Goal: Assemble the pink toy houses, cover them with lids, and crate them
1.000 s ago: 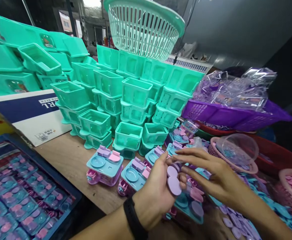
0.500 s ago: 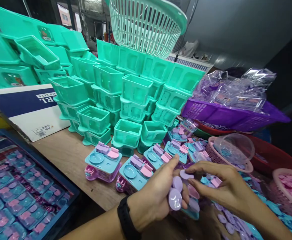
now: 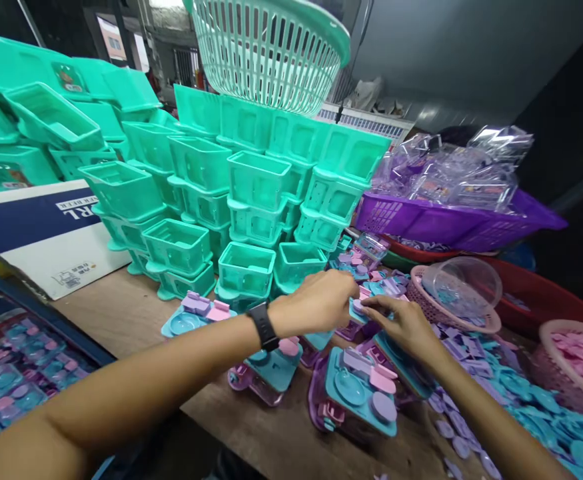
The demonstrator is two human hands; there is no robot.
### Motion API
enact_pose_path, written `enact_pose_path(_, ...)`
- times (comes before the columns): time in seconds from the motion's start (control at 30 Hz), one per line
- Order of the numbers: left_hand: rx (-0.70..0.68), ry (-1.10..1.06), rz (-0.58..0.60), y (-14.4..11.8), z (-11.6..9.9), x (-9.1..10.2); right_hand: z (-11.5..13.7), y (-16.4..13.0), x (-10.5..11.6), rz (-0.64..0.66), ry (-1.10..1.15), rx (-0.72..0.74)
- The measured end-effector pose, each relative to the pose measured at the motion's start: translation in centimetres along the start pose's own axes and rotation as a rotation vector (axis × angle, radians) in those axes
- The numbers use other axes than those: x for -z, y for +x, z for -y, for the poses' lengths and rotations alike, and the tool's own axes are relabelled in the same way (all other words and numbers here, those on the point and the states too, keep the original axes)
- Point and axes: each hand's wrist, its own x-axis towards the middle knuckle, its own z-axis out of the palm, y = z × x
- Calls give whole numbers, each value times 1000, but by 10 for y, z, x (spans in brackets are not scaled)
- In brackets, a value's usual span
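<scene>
My left hand (image 3: 316, 303), with a black wristband (image 3: 264, 325), is curled with its back to me, so the purple discs it held are hidden. Its fingertips touch a blue toy top (image 3: 358, 312) among the toy sets in the middle of the table. My right hand (image 3: 401, 327) meets it from the right and pinches a small purple disc against that same top. A finished toy set (image 3: 356, 393), blue on a purple base, lies just in front of both hands. Two more sets (image 3: 271, 367) (image 3: 196, 317) lie under and left of my left forearm.
Stacked teal tubs (image 3: 246, 200) fill the back, with a teal basket (image 3: 271, 47) on top. A purple basket (image 3: 446, 223) of clear packets, a pink wicker basket (image 3: 451, 300) and loose blue and purple parts (image 3: 501, 380) are at right. A blue crate (image 3: 11, 360) and a carton (image 3: 36, 233) are at left.
Both hands have moved forward and away from me, from in front of my chest onto a toy top on the table. My left palm has turned down, hiding the discs.
</scene>
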Motion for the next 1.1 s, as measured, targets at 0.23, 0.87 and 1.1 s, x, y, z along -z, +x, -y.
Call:
enact_pose_path(0.23,-143,21,95,45,10,-27,-8,-2,5,-3,-131,71)
enact_pose_path(0.87,-40,-191,193,42,24,-37,-16,-6,-22,30,-295,226)
enact_pose_path(1.1,145,-602,1,41,23,-24,-6,-7,-5,-59,-269,212)
